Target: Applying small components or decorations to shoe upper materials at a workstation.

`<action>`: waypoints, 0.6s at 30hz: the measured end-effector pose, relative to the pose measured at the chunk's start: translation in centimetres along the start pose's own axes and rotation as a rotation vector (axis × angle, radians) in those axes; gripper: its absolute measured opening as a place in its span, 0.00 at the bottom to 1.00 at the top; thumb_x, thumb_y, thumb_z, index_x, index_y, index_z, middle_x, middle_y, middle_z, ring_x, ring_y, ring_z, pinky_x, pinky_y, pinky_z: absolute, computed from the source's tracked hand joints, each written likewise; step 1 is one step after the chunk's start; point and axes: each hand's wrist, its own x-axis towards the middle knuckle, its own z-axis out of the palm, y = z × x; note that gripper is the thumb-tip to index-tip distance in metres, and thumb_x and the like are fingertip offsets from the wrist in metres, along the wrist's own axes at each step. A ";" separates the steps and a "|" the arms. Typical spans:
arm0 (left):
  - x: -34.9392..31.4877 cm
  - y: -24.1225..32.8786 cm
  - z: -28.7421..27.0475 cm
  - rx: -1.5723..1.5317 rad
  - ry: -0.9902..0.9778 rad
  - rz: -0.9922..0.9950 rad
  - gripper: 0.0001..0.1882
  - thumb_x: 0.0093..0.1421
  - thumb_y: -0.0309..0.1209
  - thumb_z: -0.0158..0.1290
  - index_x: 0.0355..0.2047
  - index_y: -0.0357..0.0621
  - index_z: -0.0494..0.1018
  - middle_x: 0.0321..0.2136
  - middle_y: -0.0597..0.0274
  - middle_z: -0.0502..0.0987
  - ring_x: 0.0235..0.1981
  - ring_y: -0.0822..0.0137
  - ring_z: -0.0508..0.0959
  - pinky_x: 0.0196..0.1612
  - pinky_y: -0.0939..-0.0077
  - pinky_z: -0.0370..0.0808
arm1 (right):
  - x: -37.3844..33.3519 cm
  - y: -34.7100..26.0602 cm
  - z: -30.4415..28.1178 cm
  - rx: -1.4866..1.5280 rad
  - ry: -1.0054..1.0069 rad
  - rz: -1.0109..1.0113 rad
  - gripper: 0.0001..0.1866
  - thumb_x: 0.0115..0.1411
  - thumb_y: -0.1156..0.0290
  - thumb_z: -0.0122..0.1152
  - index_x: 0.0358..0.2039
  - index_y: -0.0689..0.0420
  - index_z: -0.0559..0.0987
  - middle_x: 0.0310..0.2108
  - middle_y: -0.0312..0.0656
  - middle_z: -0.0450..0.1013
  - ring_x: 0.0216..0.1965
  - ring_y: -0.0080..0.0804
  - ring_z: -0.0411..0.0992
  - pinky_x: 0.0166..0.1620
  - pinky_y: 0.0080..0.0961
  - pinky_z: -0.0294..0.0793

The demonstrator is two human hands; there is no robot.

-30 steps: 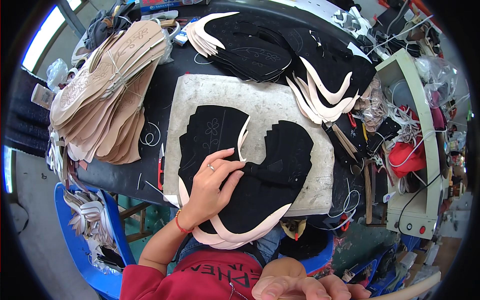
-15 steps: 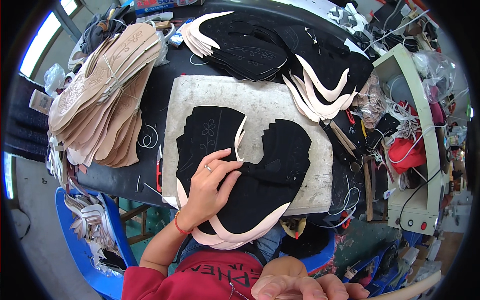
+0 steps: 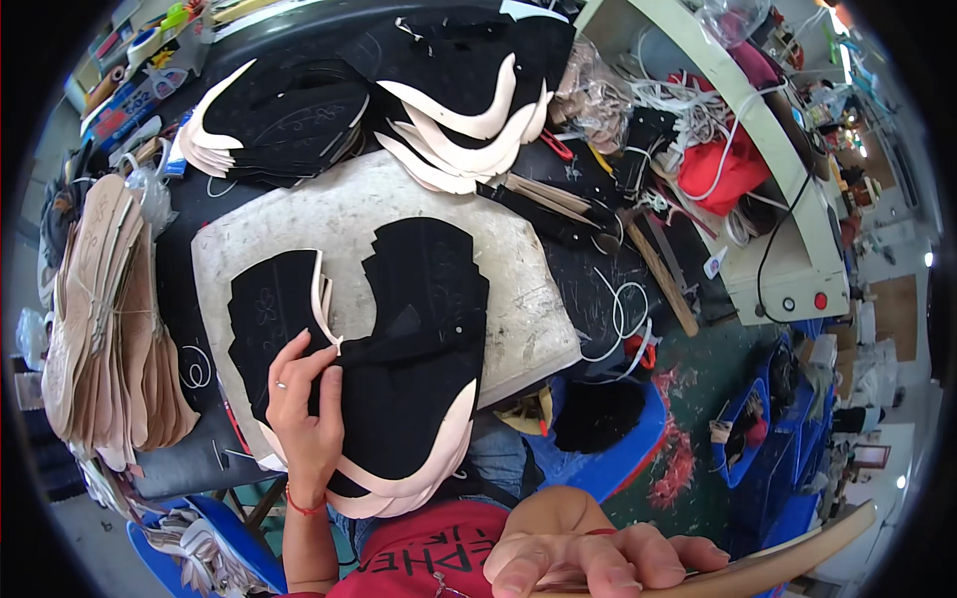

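A fanned, horseshoe-shaped stack of black shoe-upper pieces (image 3: 399,399) with stitched flowers lies in front of me. A pale pink lining edge (image 3: 419,468) shows along its near curve. My left hand (image 3: 304,409) rests on the left arm of the stack, fingers bent and apart. Its index fingertip touches the lower end of a narrow pale edge strip (image 3: 321,299), and the thumb lies just below. At the bottom of the view, close to the camera, my right hand (image 3: 598,558) curls its fingers over a long, smooth, curved tan strip (image 3: 788,553). Its kind is unclear.
Under the stack lies a worn whitish board (image 3: 528,309). Behind it are more black pieces (image 3: 289,115) and pale curved linings (image 3: 469,125). Bundled beige pieces (image 3: 110,319) stand left. A hammer (image 3: 598,234) and a pale green machine housing (image 3: 797,269) are at right.
The view has swung to the right, so the table things sit further left. My left hand stays at the pale edge strip. More of the tan strip in my right hand shows.
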 end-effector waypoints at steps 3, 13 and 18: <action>0.1 -0.3 0.7 0.003 -0.008 -0.020 0.08 0.56 0.21 0.53 0.37 0.39 0.77 0.40 0.50 0.76 0.49 0.56 0.73 0.49 0.68 0.68 | 1.7 -0.4 -2.0 0.038 -0.201 0.025 0.22 0.69 0.61 0.34 0.63 0.45 0.58 0.63 0.40 0.56 0.64 0.36 0.53 0.59 0.65 0.53; -0.1 -0.8 0.5 0.064 -0.003 -0.040 0.08 0.54 0.22 0.56 0.36 0.40 0.77 0.44 0.49 0.75 0.46 0.59 0.75 0.47 0.71 0.69 | -3.7 -0.5 -4.8 -0.397 0.078 -0.153 0.24 0.68 0.68 0.38 0.64 0.47 0.53 0.64 0.40 0.53 0.65 0.36 0.51 0.59 0.64 0.52; -0.2 -0.6 0.6 0.080 0.005 -0.031 0.08 0.54 0.21 0.55 0.36 0.40 0.77 0.44 0.50 0.75 0.45 0.61 0.75 0.46 0.72 0.69 | -3.3 -1.1 -5.0 -0.427 0.164 -0.150 0.29 0.66 0.73 0.42 0.65 0.48 0.48 0.66 0.42 0.49 0.65 0.38 0.49 0.61 0.62 0.51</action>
